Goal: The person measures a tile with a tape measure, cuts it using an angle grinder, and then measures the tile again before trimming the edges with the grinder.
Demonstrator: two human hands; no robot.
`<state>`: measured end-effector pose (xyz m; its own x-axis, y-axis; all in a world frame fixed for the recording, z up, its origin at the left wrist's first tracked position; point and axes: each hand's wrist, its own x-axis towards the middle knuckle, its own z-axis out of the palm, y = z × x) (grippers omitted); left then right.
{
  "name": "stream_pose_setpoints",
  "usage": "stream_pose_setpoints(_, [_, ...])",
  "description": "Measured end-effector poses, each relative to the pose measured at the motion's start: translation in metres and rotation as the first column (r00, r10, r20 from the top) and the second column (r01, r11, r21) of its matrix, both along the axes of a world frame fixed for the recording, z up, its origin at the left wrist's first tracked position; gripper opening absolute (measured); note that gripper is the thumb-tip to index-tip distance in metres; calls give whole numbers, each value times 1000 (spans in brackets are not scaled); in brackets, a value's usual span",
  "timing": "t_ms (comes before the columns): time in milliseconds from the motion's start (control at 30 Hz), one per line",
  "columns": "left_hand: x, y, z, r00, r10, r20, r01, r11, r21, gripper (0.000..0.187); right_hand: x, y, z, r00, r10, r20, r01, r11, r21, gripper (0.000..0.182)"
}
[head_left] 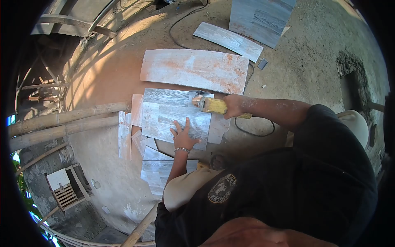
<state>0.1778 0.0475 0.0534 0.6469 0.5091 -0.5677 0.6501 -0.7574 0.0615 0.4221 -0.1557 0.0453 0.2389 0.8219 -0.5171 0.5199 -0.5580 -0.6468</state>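
Note:
A wood-grain grey tile [160,117] lies on the ground in front of me. My left hand [184,139] presses flat on its near part, fingers spread, with a chain bracelet at the wrist. Wrapped round the yellow body of an angle grinder [214,106] is my right hand [235,106]. The grinder's head is over the tile's upper right corner, its disc mostly hidden. Dust coats my right forearm. Just beyond lies a long tile strip [193,70] smeared with reddish dust.
Cut tile pieces [124,136] lie left of the tile, and more tiles [158,173] lie near my left forearm. A narrow strip [228,39] and a large tile [261,20] are farther off. A dark cord [257,134] loops at right. Bamboo poles [70,121] jut in from the left.

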Motion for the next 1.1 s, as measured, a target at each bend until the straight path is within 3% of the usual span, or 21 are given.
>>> stream_pose_setpoints(200, [0, 0, 0, 1000, -1, -7, 1, 1000, -3, 136, -2, -8, -4, 999, -35, 27, 35, 999, -16, 61])
stream_pose_setpoints(700, [0, -1, 1, 999, 39, -17, -39, 999, -16, 132, -5, -26, 9, 996, -18, 92, 22, 999, -38, 65])
stream_pose_setpoints(800, [-11, 1, -5, 998, 65, 25, -64, 998, -29, 132, 0, -23, 18, 997, -17, 70, 19, 999, -32, 66])
stream_pose_setpoints(900, [-42, -2, -20, 963, 108, 246, -114, 993, 11, 126, 13, -14, 28, 999, -36, -19, 36, 999, 7, 66])
stream_pose_setpoints(933, [-59, -12, -25, 879, 210, 429, -280, 954, 106, 115, 16, -9, 34, 999, 35, 18, -35, 999, -2, 66])
stream_pose_setpoints(967, [-74, -21, -31, 750, 281, 599, -462, 870, 170, 105, 19, -4, 40, 998, -40, 47, 38, 999, 35, 65])
stream_pose_setpoints(1000, [-94, -28, -45, 702, 346, 623, -533, 835, 137, 105, 25, 2, 45, 991, -115, 68, 110, 991, 74, 65])
stream_pose_setpoints(1033, [-116, -36, -65, 590, 433, 681, -591, 807, -1, 86, 33, 8, 48, 993, -43, 106, 37, 998, 56, 65])
stream_pose_setpoints(1067, [-131, -47, -81, 476, 509, 717, -621, 772, -136, 70, 39, 13, 46, 984, -139, 112, 129, 987, 92, 66])
stream_pose_setpoints(1100, [-135, -59, -94, 430, 549, 717, -657, 734, -168, 70, 46, 19, 44, 964, -241, 111, 226, 965, 132, 67])
